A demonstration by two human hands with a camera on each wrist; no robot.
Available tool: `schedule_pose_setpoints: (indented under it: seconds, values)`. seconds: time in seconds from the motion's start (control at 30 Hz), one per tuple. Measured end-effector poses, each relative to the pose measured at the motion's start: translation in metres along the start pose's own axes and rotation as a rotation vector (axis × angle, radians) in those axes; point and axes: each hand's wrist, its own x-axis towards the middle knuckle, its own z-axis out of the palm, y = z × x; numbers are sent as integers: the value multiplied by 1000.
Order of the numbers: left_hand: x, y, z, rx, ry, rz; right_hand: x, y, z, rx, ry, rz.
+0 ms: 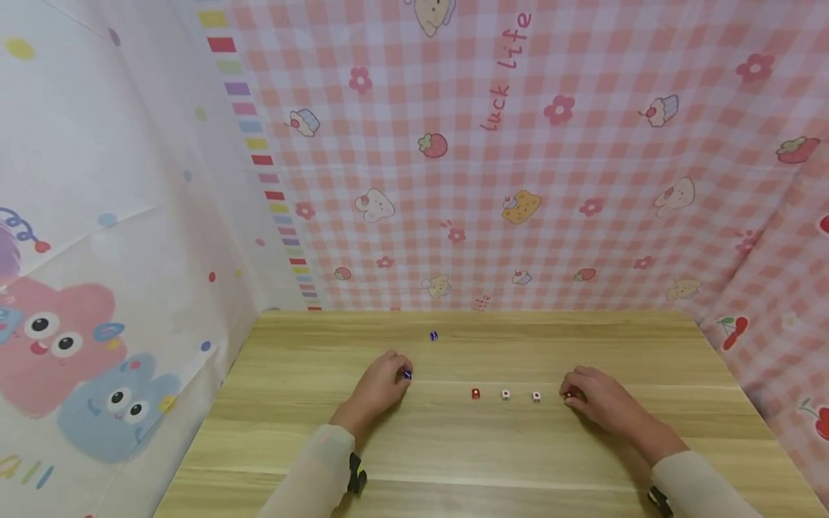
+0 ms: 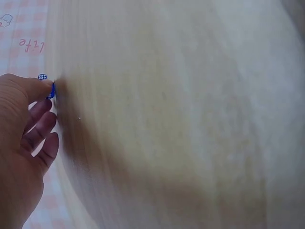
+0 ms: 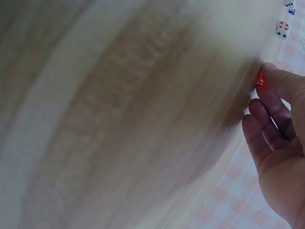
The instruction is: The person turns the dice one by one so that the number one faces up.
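Observation:
Between thumb and fingertips my left hand [image 1: 382, 383] pinches a blue die [image 1: 407, 375] at the table's left middle; fingers partly cover the die. A second blue die [image 1: 434, 336] lies farther back. My right hand [image 1: 599, 398] pinches a red die [image 1: 568, 394], seen also as a red die [image 3: 261, 80] in the right wrist view. Left of that hand, a white die [image 1: 536, 396], another white die [image 1: 506, 395] and a red die [image 1: 476, 393] lie spaced in a row. In the left wrist view, the held blue die [image 2: 51, 91] shows at the thumb tip.
The wooden table [image 1: 453, 460] carries the dice. Behind it hangs a pink checked cloth [image 1: 479, 173], and a white cloth with cartoon figures [image 1: 149, 237] hangs at the left. More checked cloth [image 1: 777, 302] borders the right side.

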Motion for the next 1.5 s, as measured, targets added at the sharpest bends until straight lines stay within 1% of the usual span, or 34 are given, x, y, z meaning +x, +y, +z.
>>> schedule_pose_setpoints:
  seconds: [0.13,0.3,0.53,0.63,0.83,1.03,1.3,1.5]
  values:
    - [1,0,2,9,16,18,1,0,-1,-3,-3,8]
    - [2,0,3,11,20,23,1,0,-1,5,-3,5]
    - [3,1,2,43,10,18,1,1,-1,4,-5,9]
    - [3,3,0,36,-1,18,1,1,-1,5,-4,13]
    - [3,6,0,29,-13,43,1,1,-1,1,-4,15]
    - [2,3,2,22,0,65,1,-1,-1,4,4,12]
    - [2,-2,1,7,2,30,1,-3,-2,1,-6,19]
    - [1,-4,4,5,24,35,2,-4,-4,-2,-10,24]
